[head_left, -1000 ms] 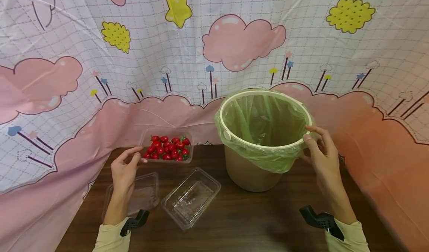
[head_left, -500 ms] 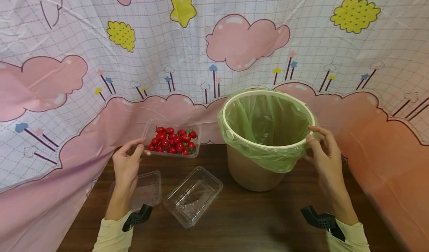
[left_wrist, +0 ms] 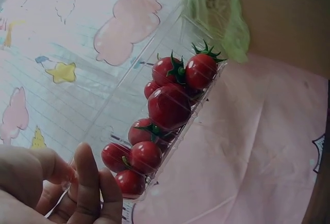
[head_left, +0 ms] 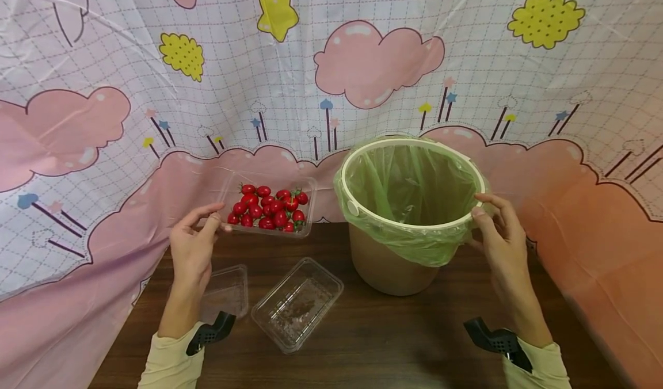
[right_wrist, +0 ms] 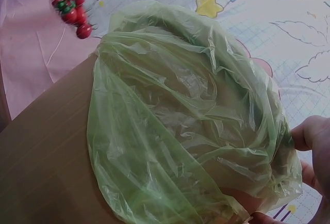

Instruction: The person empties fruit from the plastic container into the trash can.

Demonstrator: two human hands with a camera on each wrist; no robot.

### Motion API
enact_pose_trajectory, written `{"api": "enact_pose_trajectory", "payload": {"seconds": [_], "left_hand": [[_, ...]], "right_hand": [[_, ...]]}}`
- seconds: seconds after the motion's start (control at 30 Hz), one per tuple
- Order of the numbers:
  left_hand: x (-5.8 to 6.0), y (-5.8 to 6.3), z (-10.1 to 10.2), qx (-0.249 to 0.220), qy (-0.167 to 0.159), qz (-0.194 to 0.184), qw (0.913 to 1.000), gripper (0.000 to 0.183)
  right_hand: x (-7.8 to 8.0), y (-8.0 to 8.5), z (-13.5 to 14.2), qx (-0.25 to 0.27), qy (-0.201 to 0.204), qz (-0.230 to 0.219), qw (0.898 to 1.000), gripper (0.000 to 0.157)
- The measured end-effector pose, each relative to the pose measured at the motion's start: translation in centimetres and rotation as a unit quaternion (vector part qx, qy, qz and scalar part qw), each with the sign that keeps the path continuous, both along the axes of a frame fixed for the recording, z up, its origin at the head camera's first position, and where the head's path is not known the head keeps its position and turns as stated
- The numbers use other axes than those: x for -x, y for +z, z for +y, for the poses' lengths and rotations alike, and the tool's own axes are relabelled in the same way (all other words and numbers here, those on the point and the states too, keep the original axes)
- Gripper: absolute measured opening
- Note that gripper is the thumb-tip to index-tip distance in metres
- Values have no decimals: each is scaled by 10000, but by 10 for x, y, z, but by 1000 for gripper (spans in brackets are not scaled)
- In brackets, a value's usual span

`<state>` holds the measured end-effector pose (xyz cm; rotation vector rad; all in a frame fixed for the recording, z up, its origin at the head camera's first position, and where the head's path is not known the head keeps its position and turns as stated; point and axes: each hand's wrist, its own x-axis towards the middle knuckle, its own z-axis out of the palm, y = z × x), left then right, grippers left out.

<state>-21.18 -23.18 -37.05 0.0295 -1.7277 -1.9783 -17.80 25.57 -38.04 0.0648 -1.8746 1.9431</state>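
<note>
My left hand pinches the left end of a clear plastic container, holding it up above the back of the table. Red cherry tomatoes, some with green stems, fill its lower part. In the left wrist view the container slants away from the thumb and fingers. A tan trash can stands to the right, lined with a green plastic bag under a pale rim ring. On its right side my right hand pinches the rim, thumb in front; the right wrist view shows the bag bunched there.
Two more clear plastic containers lie on the dark wooden table: one container in the middle, the other container partly behind my left forearm. A patterned cloth hangs close behind the trash can.
My left hand has raised the container of cherry tomatoes off the table's back edge and shifted it slightly right. The right hand stays at the trash can's rim.
</note>
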Motion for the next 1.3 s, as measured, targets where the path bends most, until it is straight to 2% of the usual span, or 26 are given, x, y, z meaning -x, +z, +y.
{"api": "enact_pose_trajectory", "payload": {"seconds": [0.37,0.7,0.93,1.3], "left_hand": [[3,21,8,-167,-74,580,9982,19],[4,37,19,-25,-188,752,9970,19],[9,47,30,-114,-307,965,9948,20],[20,59,45,33,-441,1243,9913,20]], "right_hand": [[1,-1,1,-15,-44,-54,10000,40],[2,0,0,63,-19,-71,10000,40],[1,-2,1,36,46,-10,10000,40],[1,-3,1,121,10,-38,9999,41]]}}
